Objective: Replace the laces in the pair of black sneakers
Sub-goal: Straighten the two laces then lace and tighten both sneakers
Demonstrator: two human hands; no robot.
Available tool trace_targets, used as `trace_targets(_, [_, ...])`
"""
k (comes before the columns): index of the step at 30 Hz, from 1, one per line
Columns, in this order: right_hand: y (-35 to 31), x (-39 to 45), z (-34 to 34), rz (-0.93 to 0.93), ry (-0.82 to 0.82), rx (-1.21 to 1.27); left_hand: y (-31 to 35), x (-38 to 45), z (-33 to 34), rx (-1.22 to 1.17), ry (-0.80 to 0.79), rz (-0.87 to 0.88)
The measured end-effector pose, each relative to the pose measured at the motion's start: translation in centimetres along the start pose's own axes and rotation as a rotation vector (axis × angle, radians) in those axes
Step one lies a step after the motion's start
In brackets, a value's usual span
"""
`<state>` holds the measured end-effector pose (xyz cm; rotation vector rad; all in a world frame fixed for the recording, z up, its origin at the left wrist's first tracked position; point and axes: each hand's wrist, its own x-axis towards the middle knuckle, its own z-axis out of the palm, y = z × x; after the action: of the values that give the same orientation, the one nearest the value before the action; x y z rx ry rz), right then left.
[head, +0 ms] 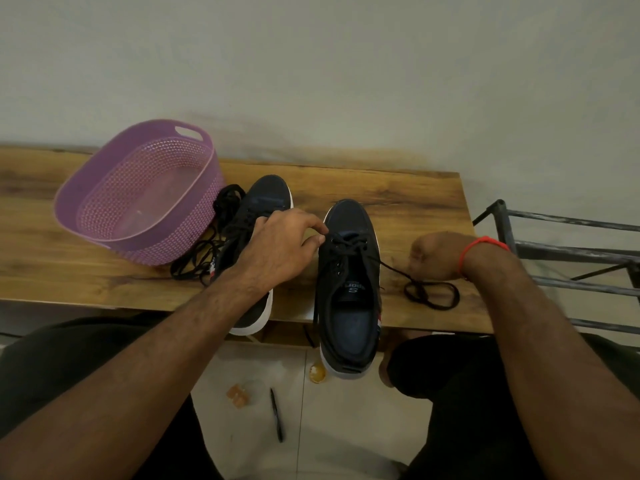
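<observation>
Both black sneakers lie on the wooden table [398, 192], long axes running away from the person, toes toward the wall, heels hanging over the near edge. Right sneaker [348, 282] is nearly straight, opening up, and laced at the front eyelets. Left sneaker [254, 216] is tilted slightly toe-right and mostly covered by the left forearm. Left hand [277, 247] reaches in diagonally from lower left, palm down, crossing the left sneaker; its thumb and forefinger are pinched together at the right sneaker's front eyelets, on the lace [391, 266] by the look of it, the other fingers curled loosely behind. Right hand [434, 256] comes in from the lower right, wrist bent, red band [479, 247] on the wrist. The hand is blurred and looks loosely fisted; can't tell if it actually grips anything. The lace runs taut from the eyelets toward the right-hand fingers, then drops into a loose coil [433, 294] on the table just below that fist. A spare lace pile [211, 244] lies beyond the left hand's knuckles, against the purple basket [104, 188]. Black pen [276, 415] on the floor below.
</observation>
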<state>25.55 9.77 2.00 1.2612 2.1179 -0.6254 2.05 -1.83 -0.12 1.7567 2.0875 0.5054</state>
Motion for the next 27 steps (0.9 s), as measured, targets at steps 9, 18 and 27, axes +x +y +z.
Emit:
trace_targets(9, [-1.8,0.1,0.2,-0.215,0.102,0.111,0.0,-0.3,0.3,0.071,-0.08,0.015])
trace_targets(18, [-2.7,0.2,0.4,-0.336,0.171,0.279,0.6,-0.2,0.8,0.081,-0.164,0.02])
trace_targets(27, [-2.7,0.2,0.5,-0.396,0.168,0.319,0.9,-0.6,0.4,0.111,-0.144,0.008])
